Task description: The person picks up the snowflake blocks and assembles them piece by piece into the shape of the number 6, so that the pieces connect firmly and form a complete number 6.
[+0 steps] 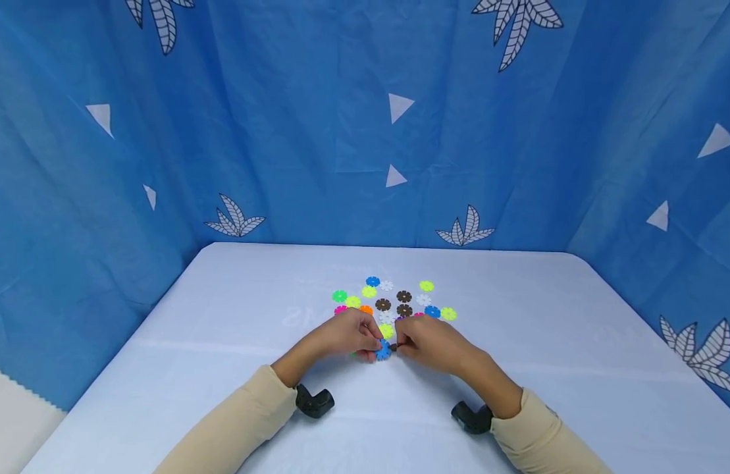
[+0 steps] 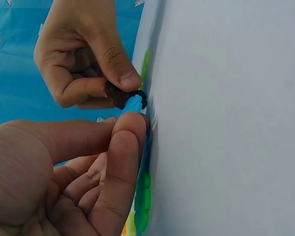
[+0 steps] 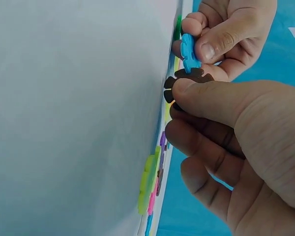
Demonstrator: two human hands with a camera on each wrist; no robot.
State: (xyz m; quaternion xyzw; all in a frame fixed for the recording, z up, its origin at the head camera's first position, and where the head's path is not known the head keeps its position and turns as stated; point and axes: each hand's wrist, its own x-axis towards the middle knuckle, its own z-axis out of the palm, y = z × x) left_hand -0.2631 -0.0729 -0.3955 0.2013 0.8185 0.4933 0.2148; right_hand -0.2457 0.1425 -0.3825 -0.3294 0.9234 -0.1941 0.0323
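Tabletop (image 1: 222,289), white with rounded far corners, stretches wide to left and right, a blue curtain (image 1: 317,131) along its far edge. Just on the near side of scattered colourful discs (image 1: 368,291), the left hand (image 1: 348,333) pinches a blue disc (image 3: 188,51), notched like a flower; the right hand (image 1: 432,342) pinches a brown disc (image 3: 199,76), similarly notched. Their rims meet; whether they interlock is unclear.

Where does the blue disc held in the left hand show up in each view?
Head: blue disc, lower middle.
Left wrist: blue disc, near centre, slightly left.
Right wrist: blue disc, upper part, right of centre.
Shared landmark: the brown disc right beside it.
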